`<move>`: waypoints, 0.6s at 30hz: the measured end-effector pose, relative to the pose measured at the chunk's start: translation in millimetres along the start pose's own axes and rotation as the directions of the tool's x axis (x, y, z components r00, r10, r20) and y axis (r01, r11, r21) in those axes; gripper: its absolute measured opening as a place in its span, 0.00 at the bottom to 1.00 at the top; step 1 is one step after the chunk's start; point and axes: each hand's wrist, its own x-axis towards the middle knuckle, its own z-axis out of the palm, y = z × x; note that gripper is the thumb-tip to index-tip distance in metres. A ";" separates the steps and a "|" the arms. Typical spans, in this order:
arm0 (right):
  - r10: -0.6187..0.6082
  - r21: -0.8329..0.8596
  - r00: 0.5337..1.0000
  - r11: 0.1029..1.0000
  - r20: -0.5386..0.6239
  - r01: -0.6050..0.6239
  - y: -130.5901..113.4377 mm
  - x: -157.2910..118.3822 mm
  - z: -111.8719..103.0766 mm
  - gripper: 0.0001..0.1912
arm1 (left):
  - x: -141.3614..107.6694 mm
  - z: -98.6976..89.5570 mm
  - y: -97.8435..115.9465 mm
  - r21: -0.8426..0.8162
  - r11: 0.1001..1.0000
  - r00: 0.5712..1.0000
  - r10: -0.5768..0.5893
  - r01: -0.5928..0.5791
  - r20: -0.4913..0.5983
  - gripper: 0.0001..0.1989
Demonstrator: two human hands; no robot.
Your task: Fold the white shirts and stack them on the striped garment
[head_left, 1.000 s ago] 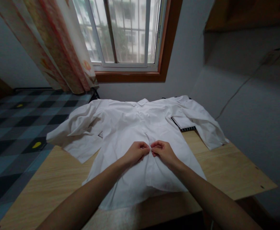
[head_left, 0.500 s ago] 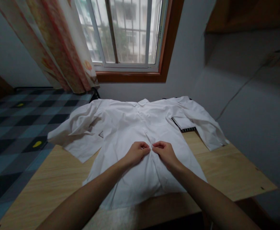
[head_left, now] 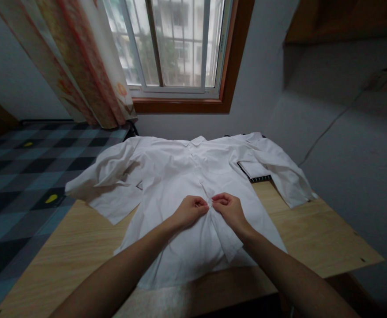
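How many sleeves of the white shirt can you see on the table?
2. The left sleeve lies bunched toward the checked bedding; the right sleeve stretches toward the wall, over a dark-edged notebook. Neither looks hidden.

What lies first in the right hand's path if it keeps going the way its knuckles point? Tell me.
The right hand points inward, toward the left hand. Their fingertips nearly touch over the front of the white shirt, so it would probably meet the left hand first, with pinched shirt fabric between them.

Barred window point(head_left: 176, 44), wood frame, daylight; floral curtain point(head_left: 77, 66) left; grey walls point(head_left: 328, 132); checked bedding point(head_left: 21, 176); wooden table point(head_left: 312, 234).
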 end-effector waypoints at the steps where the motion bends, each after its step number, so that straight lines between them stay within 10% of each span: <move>1: -0.011 -0.012 1.000 1.000 -0.009 0.011 -0.6 -0.1 0.2 0.10 | 0.2 -0.2 -0.1 0.016 1.000 1.000 0.012 -0.012 -0.002 0.09; 18: -0.088 -0.009 0.994 0.996 -0.063 0.087 -2.9 -7.2 9.1 0.09 | -1.7 3.0 0.8 0.268 0.957 0.984 0.145 -0.114 -0.100 0.10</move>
